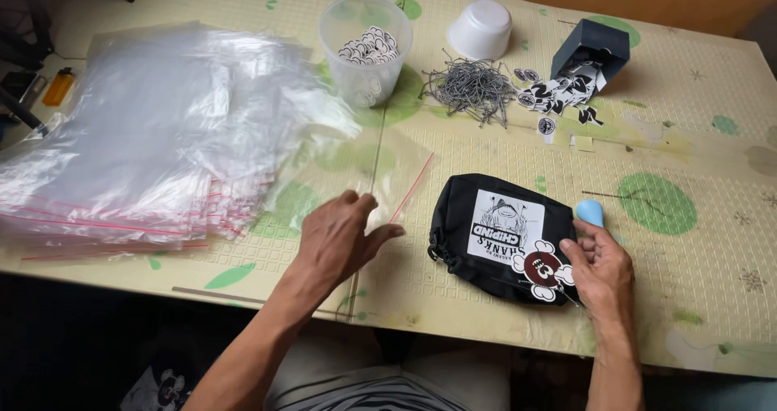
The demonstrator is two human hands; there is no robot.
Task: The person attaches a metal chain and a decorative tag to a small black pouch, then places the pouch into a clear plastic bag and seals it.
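Stack of clear zip bags (137, 136) far left on surface (712, 298). Left hand (340, 237), fingers spread, flat on single clear bag (388, 176). Black pouch (502, 237) centre-right; right hand (599, 273) pinching its edge. Advisable: pin bag flat, open mouth fully.

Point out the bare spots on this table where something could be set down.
Free: the right side past the black pouch and right hand; also the far left corner beyond the plastic bags. Crowded: the back middle, with tub, metal pins, stickers.
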